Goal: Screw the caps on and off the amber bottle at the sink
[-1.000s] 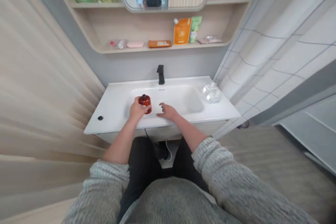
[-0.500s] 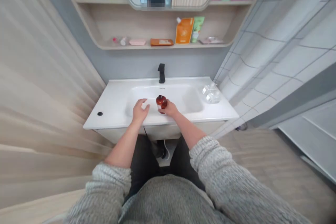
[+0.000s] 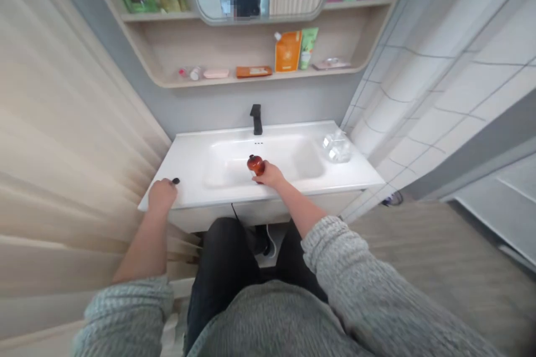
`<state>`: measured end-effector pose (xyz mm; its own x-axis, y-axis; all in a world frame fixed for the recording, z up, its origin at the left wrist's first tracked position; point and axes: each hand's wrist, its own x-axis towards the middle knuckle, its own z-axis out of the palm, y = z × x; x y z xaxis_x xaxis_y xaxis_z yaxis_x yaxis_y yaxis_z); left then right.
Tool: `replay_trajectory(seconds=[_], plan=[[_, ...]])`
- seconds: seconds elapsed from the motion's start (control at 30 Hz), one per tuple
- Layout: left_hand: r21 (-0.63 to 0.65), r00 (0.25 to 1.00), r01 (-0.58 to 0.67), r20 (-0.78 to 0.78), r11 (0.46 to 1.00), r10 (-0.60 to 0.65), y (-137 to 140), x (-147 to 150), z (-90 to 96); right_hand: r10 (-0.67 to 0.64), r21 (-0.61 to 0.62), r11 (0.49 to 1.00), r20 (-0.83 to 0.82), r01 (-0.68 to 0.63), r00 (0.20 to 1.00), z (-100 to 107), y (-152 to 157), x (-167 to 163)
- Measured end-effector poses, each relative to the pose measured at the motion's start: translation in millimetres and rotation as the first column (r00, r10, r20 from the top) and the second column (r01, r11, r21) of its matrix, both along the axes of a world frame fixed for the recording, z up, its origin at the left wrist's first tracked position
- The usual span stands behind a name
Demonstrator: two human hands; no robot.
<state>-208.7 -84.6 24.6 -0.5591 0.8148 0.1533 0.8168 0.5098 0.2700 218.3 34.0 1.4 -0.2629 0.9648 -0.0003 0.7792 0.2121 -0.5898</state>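
Observation:
My right hand (image 3: 271,175) is closed around a brown-red bottle (image 3: 255,165) with a narrow dark neck. It holds the bottle slightly tilted over the front part of the white sink (image 3: 234,148). At the left end of the counter, my left hand (image 3: 162,196) has its fingers closed at a small black cap (image 3: 176,181). The cap sticks out past the fingertips, and the grip itself is partly hidden by the back of the hand.
A black faucet (image 3: 256,119) stands behind the sink. Clear plastic containers (image 3: 337,148) sit on the counter's right side. The shelf above (image 3: 226,82) carries an orange pouch (image 3: 287,52), a green tube (image 3: 309,48) and small items. A curtain (image 3: 84,122) hangs at the left.
My left hand has moved left from beside the bottle to the black cap and closed on it. The cap has shifted a little to the right. My right hand still holds the bottle.

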Motion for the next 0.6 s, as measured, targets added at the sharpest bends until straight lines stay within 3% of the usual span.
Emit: replay_trajectory(seconds=[0.1, 0.2, 0.3, 0.5, 0.6], plan=[[-0.063, 1.000, 0.011, 0.018, 0.998, -0.010, 11, 28, 4.8, 0.002, -0.018, 1.000, 0.001, -0.002, 1.000, -1, 1, 0], [0.049, 0.994, -0.097, 0.045, 0.994, 0.095, 19, 61, 10.1, -0.003, -0.021, 1.000, -0.009, 0.003, 1.000, -3, 4, 0], [0.163, 0.997, -0.076, 0.037, 0.984, 0.071, 28, 80, 13.1, -0.011, -0.013, 1.000, -0.012, 0.011, 1.000, -6, 6, 0], [0.046, 0.996, -0.002, 0.093, 0.999, -0.002, 37, 57, 5.4, -0.017, -0.020, 1.000, -0.019, 0.017, 1.000, -8, 6, -1], [0.106, 0.988, 0.092, 0.116, 0.990, -0.105, 38, 41, 1.0, -0.008, -0.039, 0.999, -0.027, 0.007, 1.000, -6, 5, -1]])
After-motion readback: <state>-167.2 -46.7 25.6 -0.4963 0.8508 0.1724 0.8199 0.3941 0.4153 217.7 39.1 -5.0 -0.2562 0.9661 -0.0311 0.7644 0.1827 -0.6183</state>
